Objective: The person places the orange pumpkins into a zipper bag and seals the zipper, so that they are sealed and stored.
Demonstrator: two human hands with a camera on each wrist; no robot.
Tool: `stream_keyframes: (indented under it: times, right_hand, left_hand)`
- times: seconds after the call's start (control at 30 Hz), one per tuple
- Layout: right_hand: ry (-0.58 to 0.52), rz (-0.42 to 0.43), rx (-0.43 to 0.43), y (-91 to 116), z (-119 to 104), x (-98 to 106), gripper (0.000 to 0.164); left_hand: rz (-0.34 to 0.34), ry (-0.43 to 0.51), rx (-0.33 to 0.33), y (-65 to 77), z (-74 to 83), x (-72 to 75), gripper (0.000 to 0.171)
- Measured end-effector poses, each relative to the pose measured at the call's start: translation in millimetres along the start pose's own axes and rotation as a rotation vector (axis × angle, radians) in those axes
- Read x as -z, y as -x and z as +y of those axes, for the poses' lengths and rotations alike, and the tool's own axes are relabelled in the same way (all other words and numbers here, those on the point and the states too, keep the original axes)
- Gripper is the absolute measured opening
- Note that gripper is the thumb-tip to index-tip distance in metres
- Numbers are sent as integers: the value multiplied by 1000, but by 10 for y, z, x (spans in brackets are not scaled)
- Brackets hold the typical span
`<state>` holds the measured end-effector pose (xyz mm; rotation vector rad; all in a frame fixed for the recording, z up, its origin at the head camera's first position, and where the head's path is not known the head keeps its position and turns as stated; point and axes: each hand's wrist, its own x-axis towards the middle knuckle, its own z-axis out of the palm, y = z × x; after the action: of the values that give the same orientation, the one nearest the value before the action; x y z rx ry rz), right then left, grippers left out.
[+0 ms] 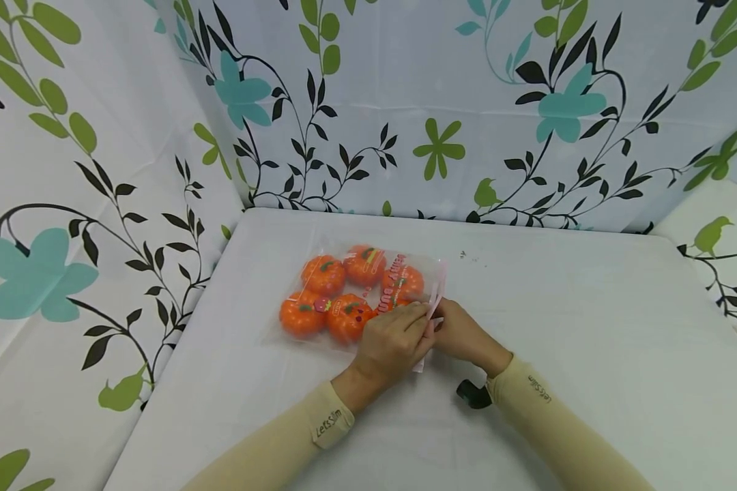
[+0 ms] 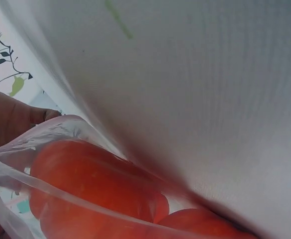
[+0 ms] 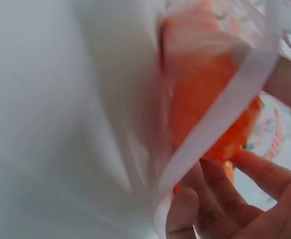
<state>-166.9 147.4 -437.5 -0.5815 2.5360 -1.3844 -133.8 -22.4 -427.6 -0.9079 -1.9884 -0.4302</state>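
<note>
A clear zip bag (image 1: 374,269) with pink print and a pale pink strip along its mouth lies on the table. Inside are several small orange pumpkins (image 1: 323,275) with green tops. My left hand (image 1: 393,341) grips the near side of the bag's mouth. At the opening, my right hand (image 1: 463,331) has its fingers inside the strip. In the right wrist view, its fairly straight fingertips (image 3: 267,174) touch one pumpkin (image 3: 205,94) near the mouth. A pumpkin (image 2: 90,184) shows through the clear plastic in the left wrist view. The left fingertips are partly hidden.
The white-covered table (image 1: 589,307) extends right of the bag. Behind and to the left hangs a floral cloth (image 1: 368,102). A small dark object (image 1: 474,394) sits by the right wrist.
</note>
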Motion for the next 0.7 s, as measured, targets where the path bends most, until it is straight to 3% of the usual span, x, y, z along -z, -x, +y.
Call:
stream_keyframes:
  times: [0.17,0.5,0.7]
  right_hand:
    - [-108,-25,-43,32,51,80,50]
    - [45,87,-19,47,27,3,39]
    - [76,128,-33,58,4,-7,35]
  left_hand:
    - [5,-26,0,-1,-13,5,19]
    - [-21,-44,-32,-41,-1,-18,19]
    - [-20,-29,-50,-41,8,-67,16]
